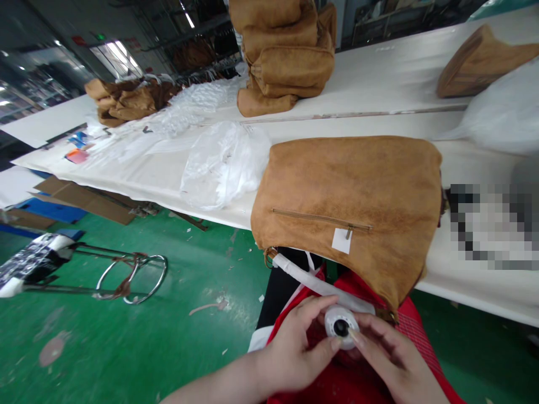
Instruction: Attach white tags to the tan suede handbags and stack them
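In front of me, low in the head view, my left hand (298,345) and my right hand (391,353) together grip a small white round roll-like piece with a dark centre (342,327). Fingers and thumbs of both hands press on its rim; its exact kind is unclear. Just beyond them lies a tan bag (357,174), partly over the table's near edge. A zip (311,215) and a small white tag (340,241) show on its face. The bag's strap, wrapped in white (311,280), hangs over my red apron (416,336), close above my hands.
Clear plastic bags (227,165) lie left of the tan bag on the white table (147,174). Stacked tan bags (290,64) stand behind, with another pile (130,101) farther left. More plastic (509,106) lies right. A metal-legged stool (135,280) rests on the green floor.
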A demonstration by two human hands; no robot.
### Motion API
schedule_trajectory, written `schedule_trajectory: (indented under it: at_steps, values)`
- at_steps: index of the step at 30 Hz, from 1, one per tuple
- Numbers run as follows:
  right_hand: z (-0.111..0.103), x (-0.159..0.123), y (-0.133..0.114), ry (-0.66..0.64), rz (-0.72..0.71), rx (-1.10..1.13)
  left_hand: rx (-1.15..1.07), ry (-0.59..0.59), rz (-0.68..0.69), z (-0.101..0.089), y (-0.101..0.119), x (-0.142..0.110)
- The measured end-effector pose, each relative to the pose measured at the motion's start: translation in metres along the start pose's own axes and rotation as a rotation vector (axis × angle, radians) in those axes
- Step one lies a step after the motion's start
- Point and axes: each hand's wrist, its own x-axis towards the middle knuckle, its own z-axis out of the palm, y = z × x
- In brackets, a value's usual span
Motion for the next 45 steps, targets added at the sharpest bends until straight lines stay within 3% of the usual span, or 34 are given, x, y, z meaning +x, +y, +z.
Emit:
schedule_trajectory:
  at_steps: [7, 17, 27, 30, 35, 41, 45]
  values:
    - [-0.004, 0.002, -0.001, -0.072, -0.017, -0.098, -0.427, -0.061, -0.174, 0.002, 0.001, 0.006]
    - [0.001, -0.003, -0.005, -0.047, -0.047, -0.154, -0.520, -0.056, -0.257, 0.003, 0.004, 0.005]
    - [0.005, -0.007, -0.006, 0.005, -0.039, -0.228, -0.279, -0.075, -0.234, 0.003, 0.013, 0.008]
    - [0.004, -0.007, -0.005, -0.051, -0.037, -0.229, -0.130, -0.039, -0.244, 0.004, 0.013, 0.006]
    - [0.007, -0.011, -0.008, -0.062, -0.053, -0.194, -0.145, -0.128, -0.260, 0.006, 0.012, 0.001]
    - [0.008, -0.011, -0.010, -0.093, -0.062, -0.330, 0.069, -0.103, -0.107, 0.006, 0.015, 0.004]
    - [0.007, -0.010, -0.007, -0.118, -0.046, -0.332, 0.078, -0.076, -0.110, 0.006, 0.014, 0.006]
